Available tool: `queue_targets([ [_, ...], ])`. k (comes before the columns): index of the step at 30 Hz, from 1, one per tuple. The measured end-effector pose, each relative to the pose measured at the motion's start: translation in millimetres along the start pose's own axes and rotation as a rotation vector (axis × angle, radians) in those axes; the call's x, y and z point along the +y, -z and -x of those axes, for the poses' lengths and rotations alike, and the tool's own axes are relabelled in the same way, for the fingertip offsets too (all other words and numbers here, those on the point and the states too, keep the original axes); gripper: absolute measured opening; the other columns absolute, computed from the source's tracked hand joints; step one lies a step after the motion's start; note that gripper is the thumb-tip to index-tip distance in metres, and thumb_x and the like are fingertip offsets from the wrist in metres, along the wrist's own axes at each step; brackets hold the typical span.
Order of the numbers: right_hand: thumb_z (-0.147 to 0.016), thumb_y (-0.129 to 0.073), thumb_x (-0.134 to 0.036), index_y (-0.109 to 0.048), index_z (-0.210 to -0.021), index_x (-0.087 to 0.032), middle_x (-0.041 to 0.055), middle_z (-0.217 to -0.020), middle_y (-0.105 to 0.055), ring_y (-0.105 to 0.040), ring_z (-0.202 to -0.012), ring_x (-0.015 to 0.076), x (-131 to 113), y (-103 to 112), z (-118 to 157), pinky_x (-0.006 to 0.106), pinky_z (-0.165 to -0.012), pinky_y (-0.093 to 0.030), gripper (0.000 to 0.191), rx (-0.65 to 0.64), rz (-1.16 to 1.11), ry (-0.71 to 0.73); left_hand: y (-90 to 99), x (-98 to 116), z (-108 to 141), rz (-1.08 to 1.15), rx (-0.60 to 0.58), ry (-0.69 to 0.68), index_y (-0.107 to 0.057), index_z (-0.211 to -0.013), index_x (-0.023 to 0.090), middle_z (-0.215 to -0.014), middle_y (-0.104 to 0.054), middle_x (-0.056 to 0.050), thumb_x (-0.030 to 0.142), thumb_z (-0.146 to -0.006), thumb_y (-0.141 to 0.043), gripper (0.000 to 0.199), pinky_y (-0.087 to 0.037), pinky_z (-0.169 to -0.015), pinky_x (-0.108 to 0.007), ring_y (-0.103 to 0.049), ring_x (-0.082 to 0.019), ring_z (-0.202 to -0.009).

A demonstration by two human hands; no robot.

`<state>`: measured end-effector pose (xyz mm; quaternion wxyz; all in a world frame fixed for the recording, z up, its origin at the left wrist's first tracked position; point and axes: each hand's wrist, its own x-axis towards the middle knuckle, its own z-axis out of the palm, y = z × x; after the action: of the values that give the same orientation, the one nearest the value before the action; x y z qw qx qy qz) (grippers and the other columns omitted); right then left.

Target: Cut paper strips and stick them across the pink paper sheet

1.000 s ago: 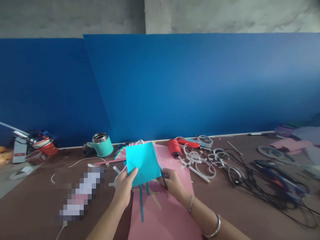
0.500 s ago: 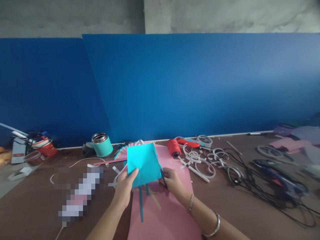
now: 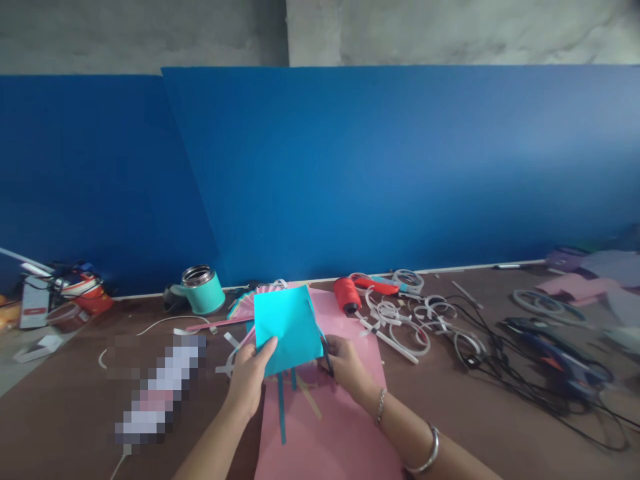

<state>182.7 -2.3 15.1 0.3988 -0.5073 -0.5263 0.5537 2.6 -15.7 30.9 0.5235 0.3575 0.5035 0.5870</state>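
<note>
A bright turquoise paper sheet [image 3: 287,330] is pinched at its lower left corner by my left hand [image 3: 249,379], thumb on top. Dark-handled scissors [image 3: 327,357] are in my right hand [image 3: 345,363], held along the sheet's right edge, where a narrow strip stands slightly apart. Beneath both hands lies a large pink sheet [image 3: 330,440], bearing a thin teal strip [image 3: 282,407] and a pale yellow strip [image 3: 310,398]. Behind the turquoise sheet, a pleated pink paper fan [image 3: 245,307] is partly hidden.
A turquoise mug [image 3: 205,293] stands at the back left. Beyond the pink sheet sits a red thread spool [image 3: 346,295], beside white curled strips [image 3: 410,337]. Black cables and a dark tool [image 3: 555,357] lie at right. A pixelated power strip [image 3: 163,390] is at left.
</note>
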Motion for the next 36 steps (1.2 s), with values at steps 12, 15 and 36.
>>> queue_targets([
  [12, -0.050, -0.046, -0.022, -0.043, -0.057, -0.021, -0.0079, -0.044, -0.038, -0.034, -0.040, 0.0073, -5.9, -1.9, 0.5, 0.020, -0.039, -0.025, 0.008, 0.010, -0.104, 0.007, 2.3, -6.7, -2.6, -0.024, -0.028, -0.028, -0.072, -0.080, 0.013, -0.068, -0.069, -0.004, 0.043, -0.062, -0.075, 0.034, -0.049, -0.065, -0.030, -0.062, -0.022, -0.067],
  [15, -0.051, -0.047, -0.023, -0.045, -0.058, -0.020, -0.0078, -0.044, -0.039, -0.034, -0.041, 0.0070, -7.7, -2.0, 1.3, 0.020, -0.040, -0.024, 0.008, 0.000, -0.129, 0.006, 4.0, -11.3, -3.8, -0.049, -0.028, -0.027, -0.072, -0.083, 0.013, -0.067, -0.069, -0.003, 0.044, -0.064, -0.074, 0.036, -0.049, -0.066, -0.029, -0.063, -0.022, -0.068],
  [36, -0.051, -0.048, -0.022, -0.046, -0.056, -0.020, -0.0075, -0.043, -0.041, -0.036, -0.039, 0.0075, -4.1, -1.7, -0.9, 0.020, -0.041, -0.027, 0.005, 0.013, -0.151, 0.012, 8.1, -20.4, -7.4, -0.083, -0.044, -0.017, -0.071, -0.083, 0.014, -0.065, -0.068, -0.001, 0.043, -0.068, -0.072, 0.033, -0.047, -0.061, -0.024, -0.059, -0.016, -0.064],
])
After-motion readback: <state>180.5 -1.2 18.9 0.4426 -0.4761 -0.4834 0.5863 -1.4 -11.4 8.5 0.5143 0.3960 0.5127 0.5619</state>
